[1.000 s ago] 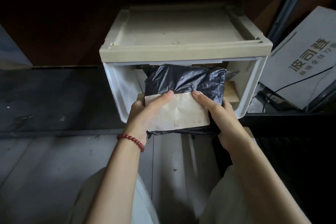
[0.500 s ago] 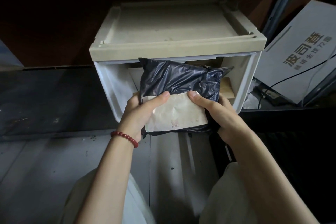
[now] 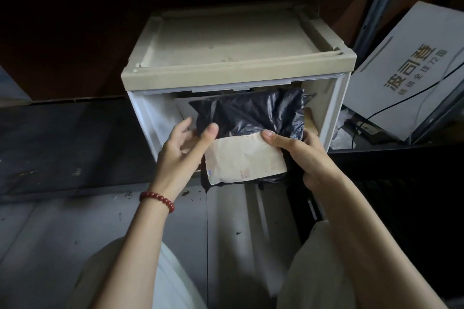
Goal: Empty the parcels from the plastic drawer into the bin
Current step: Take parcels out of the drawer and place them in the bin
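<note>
the right grip (image 3: pixel 303 155) closes on the black parcel (image 3: pixel 251 113) at its right edge, thumb on the beige label (image 3: pixel 243 158); the left grip (image 3: pixel 179 153), fingers spread, pinches the left edge. the parcel hangs between them, half out of the plastic drawer (image 3: pixel 238 75).

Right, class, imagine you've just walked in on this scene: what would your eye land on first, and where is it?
The crumpled black parcel with its pale label sits dead centre, halfway out of the open front of the cream plastic drawer, held between the left hand and the right hand. Next comes the red bead bracelet on the left wrist, then the white box with dark printed characters leaning at the right.
</note>
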Demonstrator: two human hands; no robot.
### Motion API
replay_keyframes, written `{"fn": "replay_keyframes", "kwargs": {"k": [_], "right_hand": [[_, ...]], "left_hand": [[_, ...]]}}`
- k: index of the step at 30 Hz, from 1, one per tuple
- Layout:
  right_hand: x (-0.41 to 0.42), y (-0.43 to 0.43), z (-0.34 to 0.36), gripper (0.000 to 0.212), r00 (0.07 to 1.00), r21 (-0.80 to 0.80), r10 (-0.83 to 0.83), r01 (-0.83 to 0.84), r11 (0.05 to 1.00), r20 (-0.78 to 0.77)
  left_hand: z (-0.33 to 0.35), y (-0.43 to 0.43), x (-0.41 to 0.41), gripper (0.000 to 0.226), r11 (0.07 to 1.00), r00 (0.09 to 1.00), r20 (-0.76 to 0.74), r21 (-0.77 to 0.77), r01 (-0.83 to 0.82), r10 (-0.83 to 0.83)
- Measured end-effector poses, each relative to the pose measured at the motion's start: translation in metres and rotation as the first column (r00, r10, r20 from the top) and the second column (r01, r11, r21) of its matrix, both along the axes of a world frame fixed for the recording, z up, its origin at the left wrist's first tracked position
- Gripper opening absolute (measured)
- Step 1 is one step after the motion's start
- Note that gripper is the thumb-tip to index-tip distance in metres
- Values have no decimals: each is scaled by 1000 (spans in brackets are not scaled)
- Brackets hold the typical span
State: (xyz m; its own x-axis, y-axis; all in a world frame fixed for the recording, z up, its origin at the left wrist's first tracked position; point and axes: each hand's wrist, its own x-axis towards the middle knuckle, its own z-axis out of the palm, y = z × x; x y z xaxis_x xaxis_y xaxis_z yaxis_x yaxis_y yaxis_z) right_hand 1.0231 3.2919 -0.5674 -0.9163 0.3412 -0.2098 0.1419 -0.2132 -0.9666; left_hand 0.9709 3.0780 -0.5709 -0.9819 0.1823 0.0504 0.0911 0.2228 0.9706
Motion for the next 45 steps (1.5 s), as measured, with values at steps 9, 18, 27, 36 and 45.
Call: {"fn": "replay_keyframes", "kwargs": {"k": [9, 18, 27, 36, 45], "right_hand": [[3, 11, 4, 56, 973, -99, -15, 38, 994, 229], [5, 4, 10, 32, 948, -285, 205, -132, 949, 242], [-2, 5, 4, 54, 947, -288, -110, 201, 936, 301], [-4, -11, 4, 64, 972, -227, 50, 3, 974, 228], [0, -8, 8, 71, 959, -295, 4, 83, 952, 282]], "left_hand": [[-8, -1, 3, 99, 775, 529, -691, -625, -96, -492], [-5, 13, 10, 36, 811, 403, -834, -507, -293, -376], [-5, 21, 9, 44, 927, 893, -412, -231, -295, 181], [0, 26, 8, 16, 908, 941, 281, 317, -275, 187], [5, 27, 6, 40, 877, 887, 458, 404, -259, 51]]}}
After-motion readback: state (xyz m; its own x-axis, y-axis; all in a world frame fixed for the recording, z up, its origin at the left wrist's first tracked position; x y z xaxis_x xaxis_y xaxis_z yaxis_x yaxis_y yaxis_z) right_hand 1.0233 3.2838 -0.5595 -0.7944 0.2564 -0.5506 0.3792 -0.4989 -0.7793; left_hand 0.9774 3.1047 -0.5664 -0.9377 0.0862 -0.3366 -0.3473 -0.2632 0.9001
